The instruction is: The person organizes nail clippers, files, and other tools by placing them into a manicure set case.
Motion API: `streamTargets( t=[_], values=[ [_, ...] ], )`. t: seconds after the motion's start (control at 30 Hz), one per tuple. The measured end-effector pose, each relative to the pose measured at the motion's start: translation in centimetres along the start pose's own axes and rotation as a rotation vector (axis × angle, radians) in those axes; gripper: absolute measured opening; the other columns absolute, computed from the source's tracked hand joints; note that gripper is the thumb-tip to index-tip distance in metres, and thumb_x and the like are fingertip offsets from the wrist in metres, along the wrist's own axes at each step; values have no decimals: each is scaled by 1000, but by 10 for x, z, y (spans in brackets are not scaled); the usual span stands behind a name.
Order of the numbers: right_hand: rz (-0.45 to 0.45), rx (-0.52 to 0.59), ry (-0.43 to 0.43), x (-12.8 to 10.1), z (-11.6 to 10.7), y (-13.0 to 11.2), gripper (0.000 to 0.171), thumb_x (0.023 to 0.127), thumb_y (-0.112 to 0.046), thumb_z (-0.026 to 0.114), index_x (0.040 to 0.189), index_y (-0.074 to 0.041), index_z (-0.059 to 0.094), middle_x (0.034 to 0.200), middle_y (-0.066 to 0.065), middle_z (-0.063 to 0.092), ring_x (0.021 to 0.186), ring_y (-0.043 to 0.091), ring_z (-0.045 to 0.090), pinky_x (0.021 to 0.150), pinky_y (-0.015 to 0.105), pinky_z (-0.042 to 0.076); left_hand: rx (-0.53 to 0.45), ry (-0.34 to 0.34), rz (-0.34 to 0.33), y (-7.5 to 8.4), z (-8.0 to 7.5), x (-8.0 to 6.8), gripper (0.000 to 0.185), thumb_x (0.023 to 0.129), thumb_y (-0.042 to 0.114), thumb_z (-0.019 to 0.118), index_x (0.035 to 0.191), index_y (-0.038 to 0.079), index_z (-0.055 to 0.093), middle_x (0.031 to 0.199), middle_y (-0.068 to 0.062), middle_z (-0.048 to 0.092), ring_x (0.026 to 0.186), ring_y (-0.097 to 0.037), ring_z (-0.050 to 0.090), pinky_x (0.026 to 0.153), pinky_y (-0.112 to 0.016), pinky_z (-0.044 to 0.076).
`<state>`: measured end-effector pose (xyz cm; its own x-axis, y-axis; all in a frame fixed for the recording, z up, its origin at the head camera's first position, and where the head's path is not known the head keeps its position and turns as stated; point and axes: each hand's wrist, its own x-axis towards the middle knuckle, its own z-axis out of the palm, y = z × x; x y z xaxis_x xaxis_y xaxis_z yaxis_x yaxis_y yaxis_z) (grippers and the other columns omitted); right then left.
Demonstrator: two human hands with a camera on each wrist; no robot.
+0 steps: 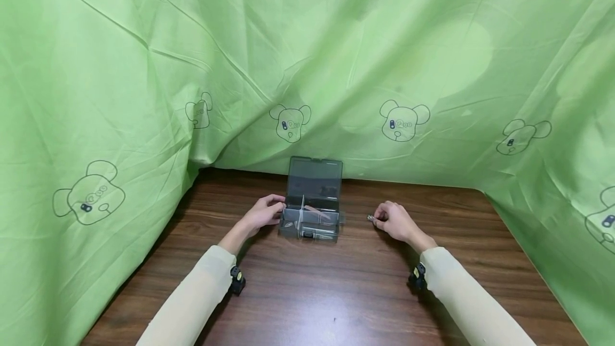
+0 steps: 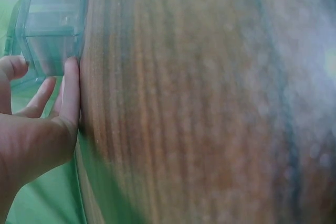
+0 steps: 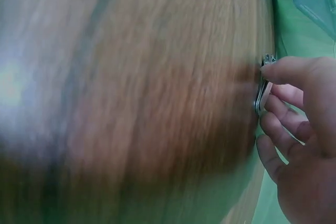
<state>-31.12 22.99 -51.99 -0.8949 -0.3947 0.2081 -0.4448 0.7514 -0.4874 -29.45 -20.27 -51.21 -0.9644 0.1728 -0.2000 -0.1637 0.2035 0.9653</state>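
A translucent grey divided box (image 1: 290,234) stands on the table with its lid (image 1: 315,178) raised at the back. My left hand (image 1: 261,212) rests its extended fingers against the box's left side, also seen in the left wrist view, where the fingertips reach the clear wall (image 2: 52,48). To the right of the box, my right hand (image 1: 396,221) pinches small silver nail clippers (image 3: 259,97) between thumb and fingers, close over the wood. Inside the box, a pinkish strip (image 1: 317,211) lies in a rear compartment, and small items show through the front wall.
The dark wooden table (image 1: 307,292) extends toward me and to both sides. Behind it and along its sides hangs a green curtain (image 1: 336,79) printed with bear faces. The box's raised lid stands close to this curtain.
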Motion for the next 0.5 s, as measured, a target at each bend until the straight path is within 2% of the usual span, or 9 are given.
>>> streamTargets(
  t=[0.13,0.37,0.5],
  values=[
    [10,35,-9,2,4,-7,15,86,-2,79,90,-10,66,86,1,64,77,13,61,72,33,52,-1,-9,4,0,-1,0,44,108,19,56,148,0,53,139,-23,59,132,-37,60,102,-46,57],
    [24,73,-21,5,11,-21,17,85,-1,78,92,-9,66,86,0,65,79,13,62,73,31,53,3,-6,7,-4,0,3,44,107,20,57,147,0,53,139,-23,59,131,-37,60,100,-46,58],
    [16,109,2,13,10,-34,16,84,-2,77,94,-8,66,86,0,66,80,15,62,73,31,54,1,8,5,-4,0,3,43,107,19,57,146,1,55,136,-21,61,128,-35,62,99,-45,59]
  ],
)
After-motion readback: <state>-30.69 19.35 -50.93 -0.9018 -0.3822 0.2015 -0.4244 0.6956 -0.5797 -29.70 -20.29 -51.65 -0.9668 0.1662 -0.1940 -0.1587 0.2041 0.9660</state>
